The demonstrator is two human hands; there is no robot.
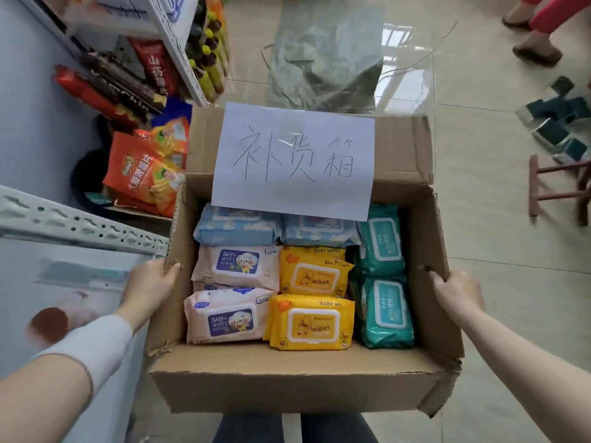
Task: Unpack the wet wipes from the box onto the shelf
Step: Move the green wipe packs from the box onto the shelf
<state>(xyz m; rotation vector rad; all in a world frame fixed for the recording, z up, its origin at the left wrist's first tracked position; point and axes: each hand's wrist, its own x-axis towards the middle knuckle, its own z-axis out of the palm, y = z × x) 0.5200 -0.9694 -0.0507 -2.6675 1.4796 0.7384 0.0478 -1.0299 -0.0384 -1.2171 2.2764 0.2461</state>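
Observation:
An open cardboard box (297,382) is held in front of me, above my legs. My left hand (150,286) grips its left wall and my right hand (457,292) grips its right wall. Inside lie packs of wet wipes: pink packs (230,318) at the near left, yellow packs (311,322) in the middle, teal packs (383,311) on the right, light blue packs (238,225) at the far side. A white paper sheet (294,158) with handwritten characters is stuck on the far flap and hangs over the blue packs.
A white metal shelf (80,225) stands close on my left, its rail touching the box corner. Snack bags (144,180) and bottles (208,59) fill shelves farther left. A plastic bag (323,59) lies on the tiled floor ahead. A stool (559,193), teal blocks (563,123) and another person's feet (537,49) are at right.

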